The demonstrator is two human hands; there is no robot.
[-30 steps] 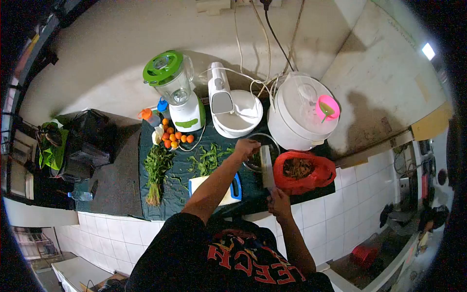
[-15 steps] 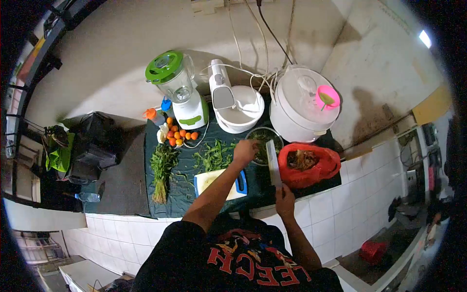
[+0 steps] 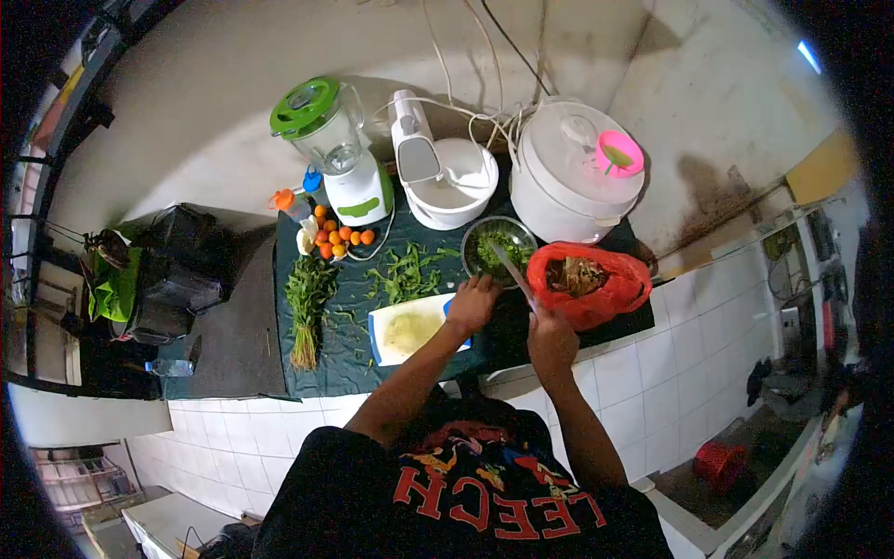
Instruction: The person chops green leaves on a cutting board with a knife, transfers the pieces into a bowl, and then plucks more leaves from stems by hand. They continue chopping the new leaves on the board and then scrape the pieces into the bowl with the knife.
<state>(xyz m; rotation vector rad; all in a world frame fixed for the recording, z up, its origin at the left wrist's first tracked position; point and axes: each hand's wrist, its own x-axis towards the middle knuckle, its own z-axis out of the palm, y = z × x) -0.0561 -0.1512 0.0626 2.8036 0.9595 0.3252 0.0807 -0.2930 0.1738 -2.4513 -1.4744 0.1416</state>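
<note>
My right hand (image 3: 551,334) is closed around the handle of a knife (image 3: 510,267). Its blade slants up and left across the rim of a metal bowl (image 3: 468,265), with the tip over chopped greens (image 3: 495,244) inside. At the bowl's near side is my left hand (image 3: 477,302), its fingers bent onto the rim. Left of that hand lies a white cutting board (image 3: 410,333) with blue ends and a greenish stain. Loose leaves (image 3: 406,273) are scattered behind the board. A red plastic bag (image 3: 587,303) holding something brown sits just right of the knife.
Along the back stand a green-lidded blender (image 3: 358,191), a stand mixer (image 3: 453,200) and a large white lidded container (image 3: 573,177) with a pink strainer (image 3: 620,153). Orange-red fruits (image 3: 340,235) and a bunch of leafy stems (image 3: 307,307) are at left.
The knife has turned from nearly upright to slanting left over the bowl. My left hand has drawn back from above the bowl to its near rim. The view has shifted slightly.
</note>
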